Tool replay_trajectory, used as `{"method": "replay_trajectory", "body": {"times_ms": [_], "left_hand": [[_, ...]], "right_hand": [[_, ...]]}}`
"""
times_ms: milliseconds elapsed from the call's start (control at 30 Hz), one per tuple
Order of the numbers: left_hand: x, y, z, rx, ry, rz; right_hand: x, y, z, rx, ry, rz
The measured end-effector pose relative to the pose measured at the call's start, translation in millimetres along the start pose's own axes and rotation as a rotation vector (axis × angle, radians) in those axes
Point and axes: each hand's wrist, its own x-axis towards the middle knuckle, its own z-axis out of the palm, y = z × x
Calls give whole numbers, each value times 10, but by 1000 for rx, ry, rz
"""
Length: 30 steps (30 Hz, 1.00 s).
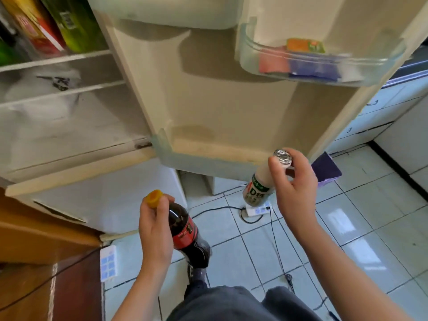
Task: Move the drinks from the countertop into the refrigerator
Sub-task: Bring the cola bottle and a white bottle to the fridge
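At 6 o'clock, nearest the camera, are the person's dark trousers and two bare forearms. The left grip, at 7 o'clock, has its fingers curled round the neck of a cola bottle, just beneath the yellow cap. The dark bottle hangs tilted, its base pointing to 5 o'clock from the grip. Its red label carries writing too small to read.

The right grip, at 4 o'clock, pinches the foil top of a milky bottle between thumb and fingertips. The bottle's body slants away from the grip toward 7 o'clock. Its label shows a green band and a large letter "D"; the rest is illegible.

Both bottles are held in the air over the tiled floor, in front of the open refrigerator door. Beneath the milky bottle a white power strip lies on the tiles with a black cable. A wooden cabinet stands at 8 o'clock and a purple box at 3 o'clock.

Farther off, the lower door shelf sits just above both grips. The upper door shelf, at 1 o'clock, holds blurred pink, blue and orange-green packets. At 10 o'clock, the refrigerator interior holds a white bag with black print, and above it sit a red-and-yellow carton and green containers, their print blurred.
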Motion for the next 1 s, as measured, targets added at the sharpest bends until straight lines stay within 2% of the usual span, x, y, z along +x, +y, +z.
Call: {"method": "replay_trajectory", "body": {"times_ms": [233, 333, 433, 667, 1000], "left_hand": [[767, 152, -25, -7, -145, 46], [965, 178, -51, 0, -172, 42], [1079, 179, -93, -5, -173, 35], [1106, 182, -125, -51, -128, 15], [977, 99, -218, -18, -39, 9]], "right_hand": [[454, -194, 526, 0, 247, -4], [571, -178, 725, -8, 272, 10], [640, -89, 886, -67, 226, 29], [577, 280, 1081, -169, -34, 91], [537, 424, 1027, -183, -192, 100]]}}
